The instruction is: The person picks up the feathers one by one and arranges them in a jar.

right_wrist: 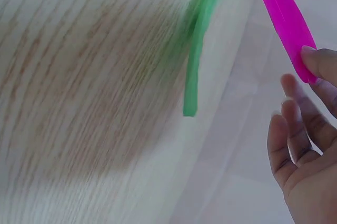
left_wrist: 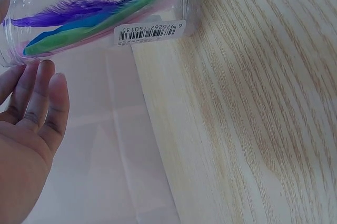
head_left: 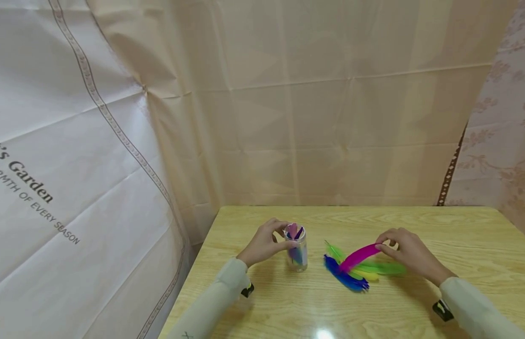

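Observation:
A clear jar (head_left: 303, 263) stands upright on the table, with pink, purple, blue and green feathers inside. My left hand (head_left: 261, 243) holds it near the rim, thumb on the near side and fingers behind. A barcode label (left_wrist: 150, 32) shows on its wall in the left wrist view. Between thumb and forefinger, my right hand (head_left: 411, 252) pinches one end of a magenta feather (head_left: 359, 256). Its other end overlaps a small pile on the table: a blue feather (head_left: 342, 278), a yellow feather (head_left: 370, 276) and green feathers (head_left: 387, 268).
The wooden table (head_left: 283, 315) has its back edge close to a hanging beige cloth (head_left: 330, 117). On the left hangs a pale printed cloth (head_left: 76, 179), and a floral cloth (head_left: 496, 136) is at the right. Each wrist wears a dark band.

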A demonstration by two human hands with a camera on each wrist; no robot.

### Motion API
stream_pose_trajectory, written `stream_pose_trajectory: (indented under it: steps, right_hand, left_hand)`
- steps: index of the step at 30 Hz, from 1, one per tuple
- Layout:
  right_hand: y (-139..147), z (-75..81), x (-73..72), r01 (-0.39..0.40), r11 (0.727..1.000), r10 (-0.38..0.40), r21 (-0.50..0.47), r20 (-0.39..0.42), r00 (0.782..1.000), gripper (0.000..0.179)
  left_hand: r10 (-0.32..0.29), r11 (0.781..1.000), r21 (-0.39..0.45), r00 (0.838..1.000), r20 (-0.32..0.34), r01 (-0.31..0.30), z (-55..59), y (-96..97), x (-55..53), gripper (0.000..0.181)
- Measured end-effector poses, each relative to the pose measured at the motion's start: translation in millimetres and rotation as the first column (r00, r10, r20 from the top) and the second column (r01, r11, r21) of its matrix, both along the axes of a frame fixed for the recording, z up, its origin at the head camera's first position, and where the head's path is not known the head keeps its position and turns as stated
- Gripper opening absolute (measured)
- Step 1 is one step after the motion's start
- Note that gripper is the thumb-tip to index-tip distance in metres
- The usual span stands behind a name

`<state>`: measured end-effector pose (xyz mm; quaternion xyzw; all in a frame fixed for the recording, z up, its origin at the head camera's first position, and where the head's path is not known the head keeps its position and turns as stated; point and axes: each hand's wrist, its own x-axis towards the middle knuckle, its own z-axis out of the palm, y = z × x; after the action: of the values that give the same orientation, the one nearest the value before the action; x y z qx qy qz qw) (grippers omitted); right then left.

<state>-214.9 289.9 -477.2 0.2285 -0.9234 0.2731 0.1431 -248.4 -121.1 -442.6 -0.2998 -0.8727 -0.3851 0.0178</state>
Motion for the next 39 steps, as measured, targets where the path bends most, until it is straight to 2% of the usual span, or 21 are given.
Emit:
stream_pose_trajectory:
  steps: [6,11,30,39]
  right_hand:
    - [0,2.2,1.1,0.017,1.000,-0.017,0.001,0.048,0.999,0.005]
    - [-1,4.0,1.0,0.018,1.000,-0.019,0.007,0.047,0.999,0.005]
    - [-4,21.0,-1.0,-0.020,0.999,0.017,-0.032,-0.088,0.996,0.009]
    - [-5,29.9,-2.4,-0.008,0.999,0.003,-0.045,-0.109,0.994,0.007]
  left_hand:
    - [-0.001,1.000,0.003,1.000,-0.007,0.001,1.0,0.3,-0.3,0.057]
    - [-0.006,1.000,0.005,1.000,-0.010,0.006,0.3,-0.3,0.6,0.056]
    - [-0.008,1.000,0.000,1.000,-0.024,0.008,-2.6,-1.5,1.2,0.056]
    - [-0.005,1.000,0.001,1.000,-0.017,0.005,-2.4,-1.5,1.1,0.057]
